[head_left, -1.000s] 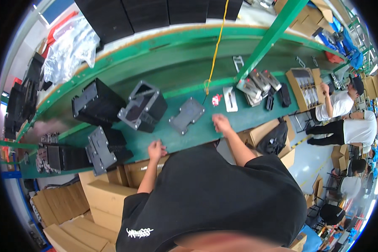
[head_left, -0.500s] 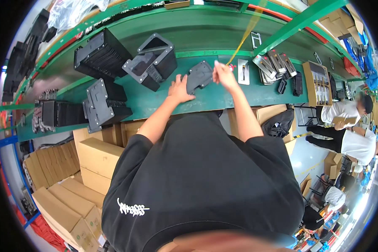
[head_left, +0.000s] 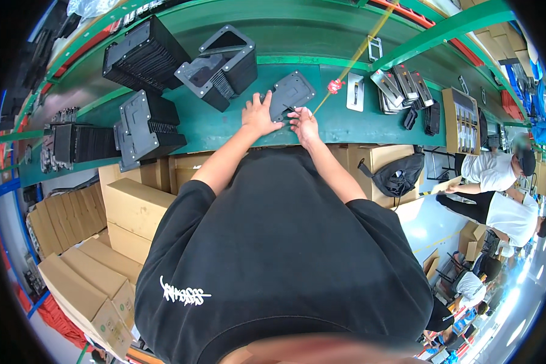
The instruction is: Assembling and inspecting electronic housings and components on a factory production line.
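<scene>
A dark grey, notched flat plate with holes at its corners lies on the green bench. My left hand rests at its left edge, fingers spread, thumb toward the lower corner. At the plate's lower right edge is my right hand, fingers bent together. Something small and dark shows at its fingertips, too small to make out. Beside this hand a yellow cord slants down from above, with a red-and-white piece on it; its lower end reaches close to the fingers.
Stacks of black plates and black frames stand on the left. Rightward lie a silver plate, several boxed parts and a cardboard tray. Cartons and a black bag sit below the bench. People stand far right.
My right hand has come down and left, from beside the plate's upper right to its lower edge. The red-and-white piece on the cord now shows clear of the hand. My left hand stays at the plate.
</scene>
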Tool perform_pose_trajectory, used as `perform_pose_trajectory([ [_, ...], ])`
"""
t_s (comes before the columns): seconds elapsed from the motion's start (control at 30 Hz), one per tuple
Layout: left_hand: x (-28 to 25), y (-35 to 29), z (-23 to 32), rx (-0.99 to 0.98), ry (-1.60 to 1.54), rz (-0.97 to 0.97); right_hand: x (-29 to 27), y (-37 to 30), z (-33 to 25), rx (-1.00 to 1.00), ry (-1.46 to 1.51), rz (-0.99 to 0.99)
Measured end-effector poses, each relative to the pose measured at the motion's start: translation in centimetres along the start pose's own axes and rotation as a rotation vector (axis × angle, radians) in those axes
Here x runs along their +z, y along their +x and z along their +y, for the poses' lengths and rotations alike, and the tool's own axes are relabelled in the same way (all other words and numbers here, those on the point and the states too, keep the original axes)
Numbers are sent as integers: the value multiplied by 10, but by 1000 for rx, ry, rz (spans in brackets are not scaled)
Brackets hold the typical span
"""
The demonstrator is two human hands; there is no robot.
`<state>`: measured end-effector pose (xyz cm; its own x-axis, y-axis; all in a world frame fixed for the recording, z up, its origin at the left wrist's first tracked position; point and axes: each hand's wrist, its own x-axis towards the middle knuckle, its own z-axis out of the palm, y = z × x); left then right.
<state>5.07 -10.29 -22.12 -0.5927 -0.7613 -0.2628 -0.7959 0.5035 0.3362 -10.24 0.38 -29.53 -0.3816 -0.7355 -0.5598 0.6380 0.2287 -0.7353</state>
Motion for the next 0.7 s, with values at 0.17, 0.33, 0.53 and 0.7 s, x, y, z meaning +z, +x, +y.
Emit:
perform_pose_trajectory([
  [0.17, -3, -6, 3, -43, 64, 13, -21, -12, 11, -17, 31, 22],
  [0.33, -3, -5, 3, -7, 72, 36, -17, -13, 18, 46, 138, 78],
  [0.53, -10, -1, -2, 34, 95, 10, -7, -13, 11, 100, 170, 25],
  [0.7, 0, -2, -7, 70, 85, 56, 15, -18, 4, 64, 132, 98],
])
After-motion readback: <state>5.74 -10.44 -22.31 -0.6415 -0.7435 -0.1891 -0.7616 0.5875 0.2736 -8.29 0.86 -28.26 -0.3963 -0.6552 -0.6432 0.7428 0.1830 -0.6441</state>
